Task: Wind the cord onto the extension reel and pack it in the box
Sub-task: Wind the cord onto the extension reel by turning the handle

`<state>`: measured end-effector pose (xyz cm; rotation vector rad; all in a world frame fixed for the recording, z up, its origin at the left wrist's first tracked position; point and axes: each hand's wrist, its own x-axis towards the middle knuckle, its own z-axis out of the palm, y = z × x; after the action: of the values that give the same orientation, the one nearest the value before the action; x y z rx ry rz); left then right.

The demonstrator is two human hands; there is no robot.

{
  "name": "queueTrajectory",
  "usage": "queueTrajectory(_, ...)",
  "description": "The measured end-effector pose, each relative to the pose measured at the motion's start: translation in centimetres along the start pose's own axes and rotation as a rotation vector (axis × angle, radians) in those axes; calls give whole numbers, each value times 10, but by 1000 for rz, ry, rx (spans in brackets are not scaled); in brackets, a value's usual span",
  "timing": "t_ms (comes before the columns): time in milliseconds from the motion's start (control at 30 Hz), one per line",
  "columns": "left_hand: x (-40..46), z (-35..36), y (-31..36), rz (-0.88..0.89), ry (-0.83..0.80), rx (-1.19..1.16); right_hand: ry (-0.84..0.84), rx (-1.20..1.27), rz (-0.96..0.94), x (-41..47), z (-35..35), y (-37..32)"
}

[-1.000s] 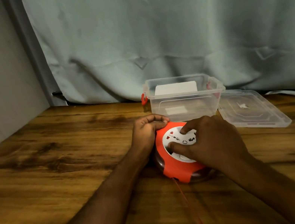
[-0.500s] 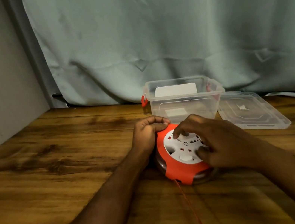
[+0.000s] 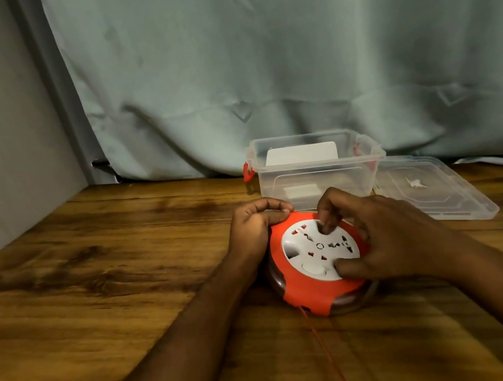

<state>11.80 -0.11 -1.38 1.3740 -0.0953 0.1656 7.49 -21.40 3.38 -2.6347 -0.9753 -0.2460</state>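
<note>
**Desk:** What does the frame show?

**Photographer:** A person winds an orange extension reel [image 3: 318, 262] lying flat on a wooden table [image 3: 108, 282]. The left hand [image 3: 255, 226] curls over the reel's far-left rim, clamping the housing; the right hand [image 3: 389, 235] sits bent on the white socket face, one fingertip in a top recess, the thumb in a lower one

**Desk:** And the cord?

**Photographer:** The thin orange cord [image 3: 328, 355] leaves the reel's near edge and runs off the bottom of the frame, so winding looks unfinished. The clear box [image 3: 317, 172] stands open just behind, its lid [image 3: 435, 191] beside it

**Desk:** Advice for the step?

**Photographer:** Probably pin the housing firmly, turn the face evenly, and let the cord feed straight, without snagging at the slot
</note>
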Motion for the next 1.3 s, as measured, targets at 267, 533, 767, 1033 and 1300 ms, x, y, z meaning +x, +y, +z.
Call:
queueTrajectory(267, 3, -1, -3, 3, 7, 9, 155, -90, 123, 2, 17, -8)
queueTrajectory(533, 3, -1, -3, 2, -3, -6, 357, -160, 104, 8, 39, -24)
queueTrajectory(767, 2, -3, -2, -3, -13, 6, 241, -1, -86, 3, 20, -6)
queueTrajectory(1033, 0, -1, 0, 5, -36, 13, -7, 256, -39, 1, 3, 9)
queueTrajectory(1300, -3, 1, 1, 15, -52, 25, -70, 235, -28, -1, -1, 9)
